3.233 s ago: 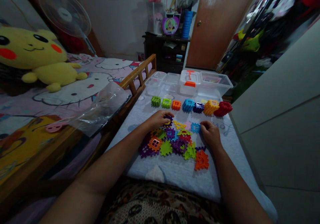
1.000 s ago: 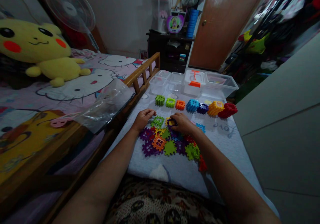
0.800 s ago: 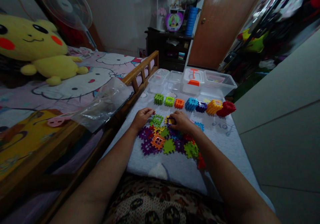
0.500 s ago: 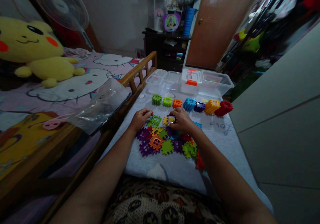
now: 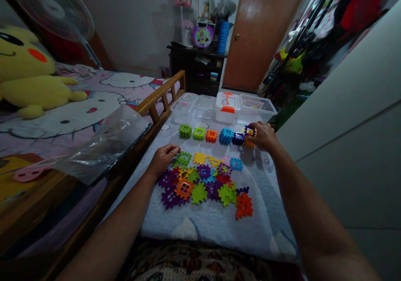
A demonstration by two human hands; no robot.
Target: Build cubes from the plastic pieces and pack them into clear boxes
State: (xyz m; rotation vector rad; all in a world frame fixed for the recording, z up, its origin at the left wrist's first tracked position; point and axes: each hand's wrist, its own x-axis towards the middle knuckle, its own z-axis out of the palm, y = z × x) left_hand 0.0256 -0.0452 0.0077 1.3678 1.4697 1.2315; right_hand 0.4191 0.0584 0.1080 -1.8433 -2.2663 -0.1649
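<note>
My right hand (image 5: 263,136) is closed on a dark blue window-frame tile (image 5: 249,131), held over a row of stacked toy tiles. Just under it are the dark blue stack (image 5: 238,138) and the yellow stack (image 5: 249,143), the latter partly hidden by the hand. My left hand (image 5: 162,160) rests at the left edge of a loose heap, its fingers together and no tile visible in them. Beside its fingertips lies a green window tile (image 5: 182,159). The heap mixes purple tiles (image 5: 171,197), an orange window tile (image 5: 184,188), a yellow square tile (image 5: 199,158) and several others.
Green (image 5: 185,131), lime (image 5: 199,134), orange (image 5: 211,136) and light blue (image 5: 226,136) stacks stand leftward in the row. Behind are clear plastic boxes (image 5: 257,108) and a lidded box with an orange handle (image 5: 227,109). A wooden bed rail (image 5: 159,97) borders the left side.
My right hand has moved from the heap to the right and away from me, carrying the dark blue tile to the row. My left hand stays by the green tile. The view has shifted right.
</note>
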